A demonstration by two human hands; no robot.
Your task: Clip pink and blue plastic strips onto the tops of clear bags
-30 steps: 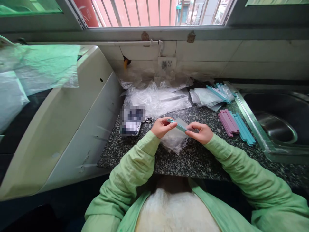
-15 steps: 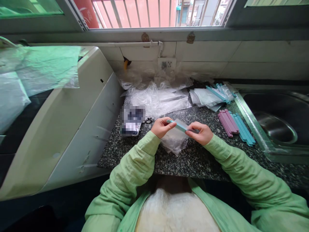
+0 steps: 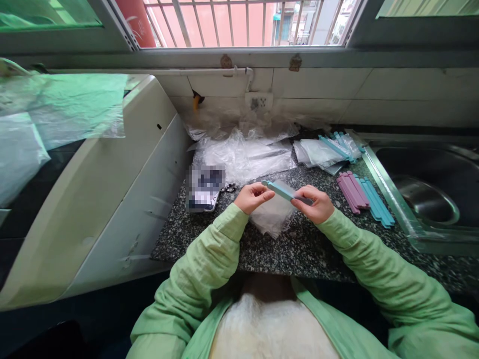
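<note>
My left hand (image 3: 252,197) and my right hand (image 3: 316,202) hold a clear plastic bag (image 3: 272,215) above the speckled granite counter (image 3: 299,249). A blue sealing clip (image 3: 281,189) runs along the bag's top edge. My right hand pinches the clip's right end, and my left fingers touch the bag near the clip's left end. The bag hangs crumpled below the clip.
Pink clips (image 3: 352,191) and blue clips (image 3: 376,203) lie in a row right of my hands, beside a steel sink (image 3: 426,199). Clipped bags (image 3: 325,149) and loose plastic (image 3: 243,154) lie behind. A phone (image 3: 204,187) rests left, next to a white appliance (image 3: 112,199).
The clip and bag have risen slightly and shifted right. My right hand has moved a little further right along the clip.
</note>
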